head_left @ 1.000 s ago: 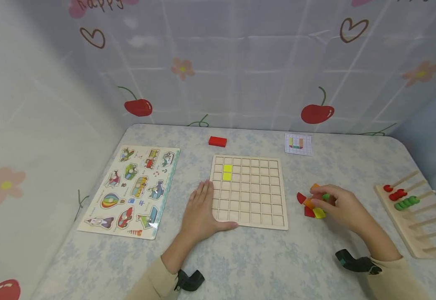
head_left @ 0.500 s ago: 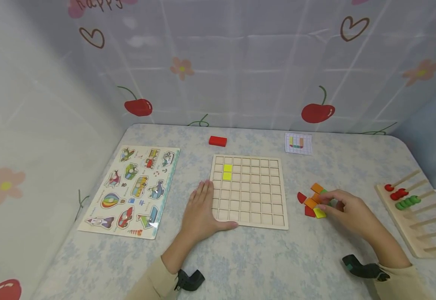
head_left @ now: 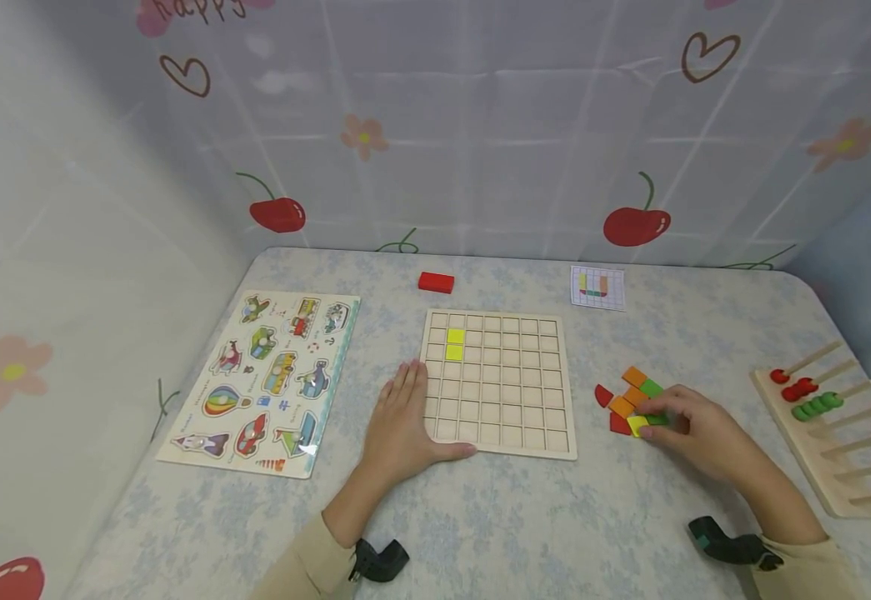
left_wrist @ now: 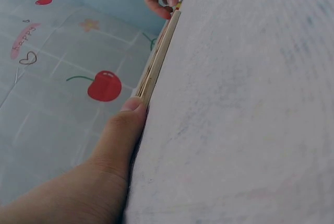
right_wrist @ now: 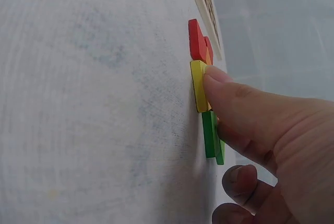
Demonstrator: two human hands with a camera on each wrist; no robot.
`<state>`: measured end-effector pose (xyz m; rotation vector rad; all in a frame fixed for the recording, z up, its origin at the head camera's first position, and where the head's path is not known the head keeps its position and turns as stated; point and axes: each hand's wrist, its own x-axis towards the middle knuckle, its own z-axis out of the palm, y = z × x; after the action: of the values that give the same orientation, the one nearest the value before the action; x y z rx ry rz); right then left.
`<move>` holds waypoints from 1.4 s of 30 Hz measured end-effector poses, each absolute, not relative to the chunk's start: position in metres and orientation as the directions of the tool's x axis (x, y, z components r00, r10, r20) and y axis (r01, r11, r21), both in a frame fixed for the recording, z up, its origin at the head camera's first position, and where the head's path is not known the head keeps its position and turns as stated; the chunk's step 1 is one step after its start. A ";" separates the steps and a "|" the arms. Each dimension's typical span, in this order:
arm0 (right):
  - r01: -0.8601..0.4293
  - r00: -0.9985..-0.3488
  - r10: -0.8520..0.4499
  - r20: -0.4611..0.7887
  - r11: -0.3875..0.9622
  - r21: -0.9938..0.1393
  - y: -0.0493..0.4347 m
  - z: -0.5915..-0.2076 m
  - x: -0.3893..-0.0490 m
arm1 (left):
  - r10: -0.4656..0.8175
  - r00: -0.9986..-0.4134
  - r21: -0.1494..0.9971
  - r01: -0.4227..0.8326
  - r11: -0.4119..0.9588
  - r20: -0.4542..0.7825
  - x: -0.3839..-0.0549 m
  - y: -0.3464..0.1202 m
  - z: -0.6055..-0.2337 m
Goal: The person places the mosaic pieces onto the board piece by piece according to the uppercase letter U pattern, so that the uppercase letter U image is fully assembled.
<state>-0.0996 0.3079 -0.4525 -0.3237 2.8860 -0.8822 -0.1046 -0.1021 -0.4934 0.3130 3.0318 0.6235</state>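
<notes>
Firstly, one yellow tile (head_left: pixel 637 426): on the table (head_left: pixel 510 517), right of the gridded board (head_left: pixel 510 392), at the near side of a cluster of red pieces (head_left: pixel 619 423), orange tiles (head_left: pixel 635 377) and green pieces (head_left: pixel 652 388). Judged small, light, stiff and hardly fragile; smooth faces perhaps slightly slippery. Best hold: opposite side edges, between thumb and forefinger, as the neighbours lie close.

Item, right hand (head_left: pixel 698 425): thumb and forefinger pinching the yellow tile, thumb at its right, forefinger towards its far side; how firmly cannot be told. Other fingers bent.

Item, left hand (head_left: pixel 399 427): four fingers close together along the board's left edge, thumb spread away along the near edge.

Item, board contents: two yellow squares (head_left: pixel 455 337), far left part, one nearer than the other.

Item, far side: red block (head_left: pixel 436 282), left; pattern card (head_left: pixel 598 288), right.

Item, flanks: picture puzzle (head_left: pixel 258 358), left; wooden bead rack (head_left: pixel 800 442), right.
</notes>
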 end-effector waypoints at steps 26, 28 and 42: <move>-0.143 -0.987 -0.158 0.023 0.813 -0.565 0.297 -0.442 -0.111 | 0.210 -0.978 0.382 0.198 0.903 0.011 -0.104 -0.102 -0.492; -0.144 -0.986 -0.168 0.014 0.800 -0.582 0.290 -0.440 -0.117 | 0.210 -0.978 0.381 0.197 0.903 0.008 -0.104 -0.102 -0.492; -0.200 -0.951 -0.307 -0.027 0.682 -0.703 0.194 -0.440 -0.166 | 0.202 -0.979 0.369 0.188 0.910 0.002 -0.104 -0.102 -0.495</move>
<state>-0.1655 0.1940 -0.4396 -0.4174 2.7485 -1.1237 -0.1044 -0.1017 -0.4954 0.3096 3.0346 0.5805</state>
